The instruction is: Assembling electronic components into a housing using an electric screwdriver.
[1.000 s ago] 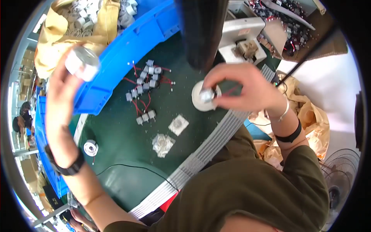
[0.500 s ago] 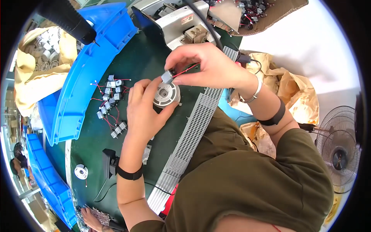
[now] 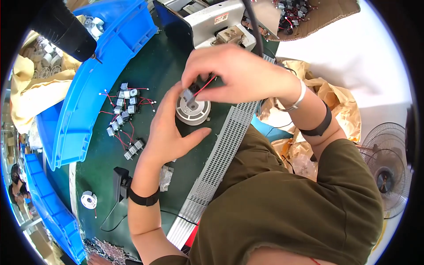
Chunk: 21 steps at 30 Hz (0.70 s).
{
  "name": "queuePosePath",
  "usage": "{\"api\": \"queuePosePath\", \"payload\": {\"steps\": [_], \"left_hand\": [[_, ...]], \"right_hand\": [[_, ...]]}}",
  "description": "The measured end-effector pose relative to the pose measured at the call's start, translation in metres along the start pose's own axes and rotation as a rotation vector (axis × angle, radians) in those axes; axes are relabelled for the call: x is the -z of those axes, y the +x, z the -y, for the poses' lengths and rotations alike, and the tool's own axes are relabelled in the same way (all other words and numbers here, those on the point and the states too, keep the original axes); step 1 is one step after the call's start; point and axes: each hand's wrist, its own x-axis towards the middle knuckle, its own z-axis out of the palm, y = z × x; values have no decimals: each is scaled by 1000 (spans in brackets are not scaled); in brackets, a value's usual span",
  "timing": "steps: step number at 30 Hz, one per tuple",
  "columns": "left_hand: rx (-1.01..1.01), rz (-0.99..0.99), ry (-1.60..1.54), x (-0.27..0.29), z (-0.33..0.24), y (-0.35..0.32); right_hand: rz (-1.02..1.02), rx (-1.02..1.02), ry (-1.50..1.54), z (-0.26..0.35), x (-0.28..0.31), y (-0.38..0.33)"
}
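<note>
Grey block (image 3: 188, 95) held over white disc (image 3: 193, 117)

The grey block, with a red wire (image 3: 206, 88), is pinched between thumb and fingers of the right hand (image 3: 234, 72); contact with the white disc cannot be told. The left hand (image 3: 167, 132) is spread beside the white disc, thumb held apart. The grey block is apparently being fitted; careful lining-up seems called for. Loose blocks (image 3: 131, 108) are scattered leftward on the green table (image 3: 145, 62). On the machine (image 3: 203, 24), a label (image 3: 221, 17) is too small to be read.
</note>
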Motion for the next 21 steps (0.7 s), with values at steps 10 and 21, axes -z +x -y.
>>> {"api": "queuePosePath", "payload": {"steps": [10,21], "left_hand": [[18,-192,115,-13,0,-5],[13,-294,181,-25,0,-9]], "right_hand": [[-27,-104,-30,-1,-14,-8],[-34,-86,-403,7,-22,3]]}}
